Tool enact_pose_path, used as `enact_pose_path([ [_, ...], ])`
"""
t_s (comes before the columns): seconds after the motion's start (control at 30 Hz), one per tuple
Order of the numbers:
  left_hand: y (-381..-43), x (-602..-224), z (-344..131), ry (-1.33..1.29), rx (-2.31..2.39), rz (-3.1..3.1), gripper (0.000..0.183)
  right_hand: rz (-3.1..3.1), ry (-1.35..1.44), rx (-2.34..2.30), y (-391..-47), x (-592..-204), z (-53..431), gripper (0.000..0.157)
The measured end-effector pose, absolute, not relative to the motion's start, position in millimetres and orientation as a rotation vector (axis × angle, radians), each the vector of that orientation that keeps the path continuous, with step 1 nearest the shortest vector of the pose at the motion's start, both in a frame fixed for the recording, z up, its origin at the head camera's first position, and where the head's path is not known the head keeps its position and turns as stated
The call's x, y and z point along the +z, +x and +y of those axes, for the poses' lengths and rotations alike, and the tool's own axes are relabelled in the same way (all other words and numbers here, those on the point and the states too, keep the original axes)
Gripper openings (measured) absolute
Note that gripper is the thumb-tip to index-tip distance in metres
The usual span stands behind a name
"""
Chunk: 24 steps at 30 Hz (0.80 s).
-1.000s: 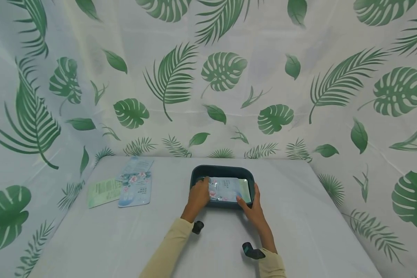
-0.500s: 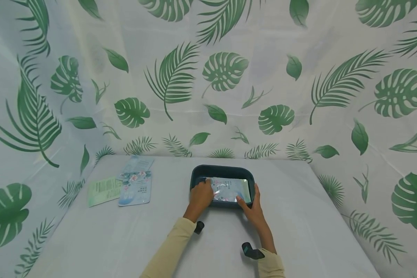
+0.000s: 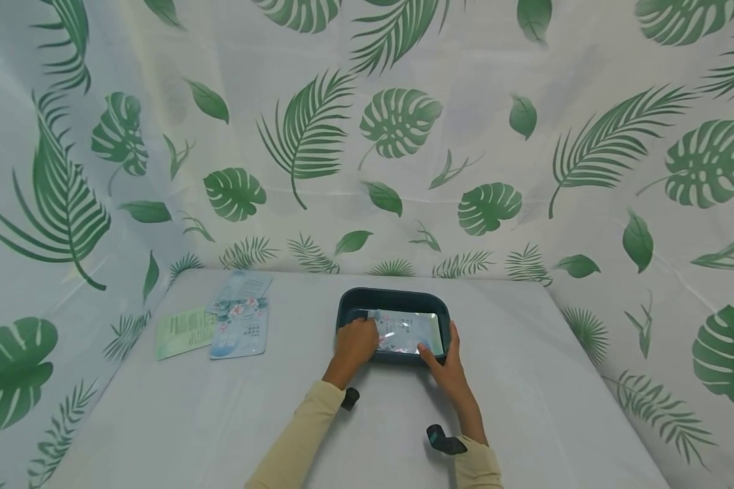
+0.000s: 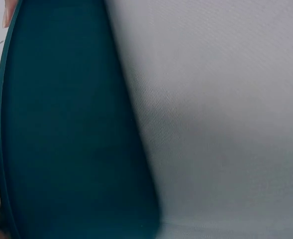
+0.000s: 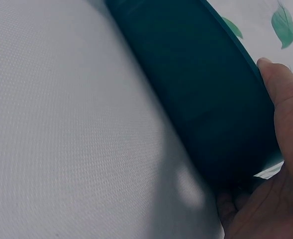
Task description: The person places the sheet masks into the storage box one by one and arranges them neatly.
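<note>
A dark teal rectangular tray (image 3: 391, 296) with raised walls sits on the table. Inside it lies a pale blue sheet mask packet (image 3: 406, 326) with a floral print, over a green one whose edge shows at the right. My left hand (image 3: 356, 343) is over the tray's left end, fingers curled at the packet's left end, which it holds; the fingertips are hidden. With thumb inside the rim and fingers outside, my right hand (image 3: 449, 370) grips the tray's front right corner. The right wrist view shows that hand (image 5: 280, 149) against the tray's outer wall (image 5: 201, 99).
At the table's back left lie several similar packets: a blue floral one (image 3: 241, 333) in front, a green one (image 3: 183, 331) beside it, and another blue one (image 3: 245, 284) partly beneath. Leaf-printed curtains (image 3: 318, 224) stand behind and at both sides of the white table (image 3: 544, 407).
My left hand has shifted a little to the right inside the tray. The blue packet has slid right with it, covering more of the green one. My right hand stays on the corner.
</note>
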State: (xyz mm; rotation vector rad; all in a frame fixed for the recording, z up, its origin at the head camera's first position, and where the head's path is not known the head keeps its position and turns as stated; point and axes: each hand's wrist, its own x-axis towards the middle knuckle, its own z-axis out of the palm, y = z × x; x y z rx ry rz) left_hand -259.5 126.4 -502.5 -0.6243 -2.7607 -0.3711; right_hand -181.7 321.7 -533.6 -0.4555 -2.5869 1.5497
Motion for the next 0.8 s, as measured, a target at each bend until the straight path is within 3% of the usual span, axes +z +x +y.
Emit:
enact_pose_path([
  [0.33,-264.9,-504.7,122.6,-0.705,-0.467,-2.781,0.023,-2.572,-0.419,1.558,-180.8,-532.1,320.0,0.096],
  [0.8,-266.8,-506.2,119.6,-0.731,-0.554,-2.772,0.018,-2.577,-0.438,1.553,-180.5,-529.8,319.0,0.098],
])
